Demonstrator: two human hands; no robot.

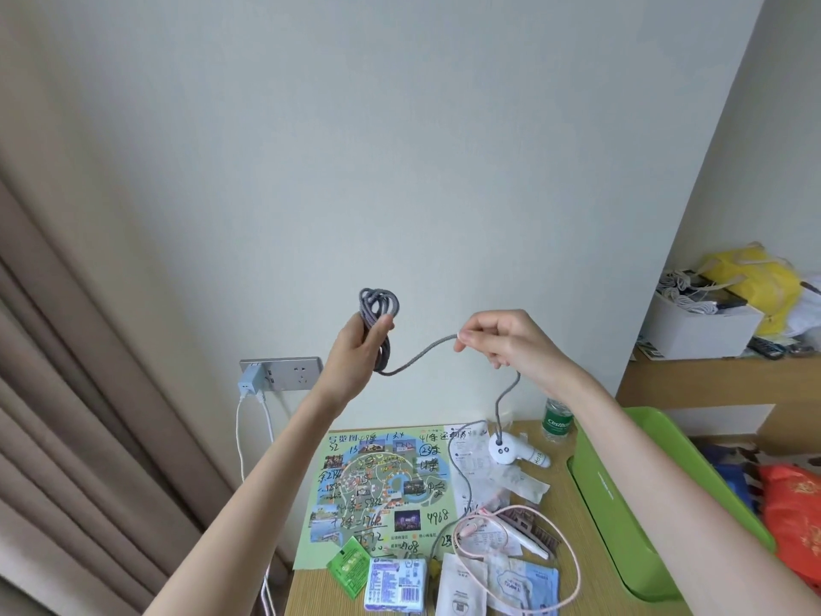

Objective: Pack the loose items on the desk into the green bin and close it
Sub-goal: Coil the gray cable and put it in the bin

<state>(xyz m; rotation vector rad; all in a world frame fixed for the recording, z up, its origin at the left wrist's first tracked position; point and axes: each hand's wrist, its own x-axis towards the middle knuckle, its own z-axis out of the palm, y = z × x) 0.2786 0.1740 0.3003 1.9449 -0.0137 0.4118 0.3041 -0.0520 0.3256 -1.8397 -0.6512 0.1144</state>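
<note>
Green bin (591, 495) sits at the table's (562, 522) right edge. Grey braided cable (376, 304) looks light and floppy, held up above it: left hand (355, 349) grips the coil, right hand (502, 337) pinches the slack. I'd hold the bundle itself or it'll probably unravel.

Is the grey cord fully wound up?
Partly. Left hand grips coiled grey cord; the rest trails through right hand to the desk.

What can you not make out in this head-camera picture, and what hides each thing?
1. Head view: green bin, right side hidden behind the right forearm.
2. Head view: grey cable, lower end lost among papers beside the pink cable.
3. Head view: purple-white packet, cut by the bottom edge; print too small.
</note>
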